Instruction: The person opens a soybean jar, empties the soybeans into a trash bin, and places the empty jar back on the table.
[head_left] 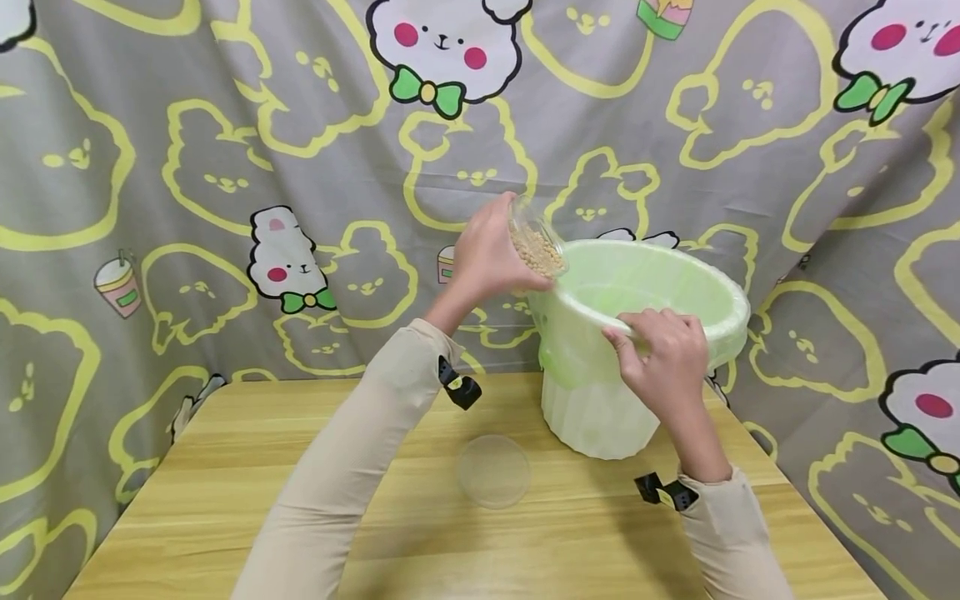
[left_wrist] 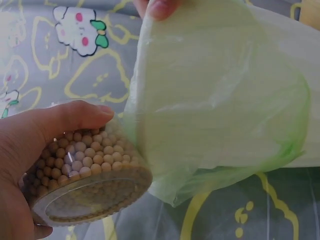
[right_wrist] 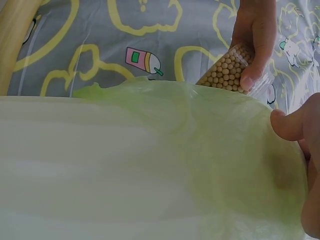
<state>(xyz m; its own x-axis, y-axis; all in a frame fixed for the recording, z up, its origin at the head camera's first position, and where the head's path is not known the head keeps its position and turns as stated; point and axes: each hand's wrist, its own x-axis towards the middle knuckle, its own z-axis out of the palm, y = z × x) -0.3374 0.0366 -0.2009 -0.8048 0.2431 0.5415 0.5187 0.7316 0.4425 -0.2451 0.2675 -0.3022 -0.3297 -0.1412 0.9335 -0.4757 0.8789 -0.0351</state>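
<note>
Clear plastic jar [head_left: 537, 243] w/ tan beads [left_wrist: 92, 160]: prob. light, stiff, a bit slick; loose beads could spill, so best held round its side wall. L hand [head_left: 489, 254] grips it there, thumb one side, fingers opp., jar tilted just beside bin [head_left: 600, 421]. R hand [head_left: 667, 358] grips bin's rim + liner [left_wrist: 215, 90], prob. thin, soft, easily torn.
</note>
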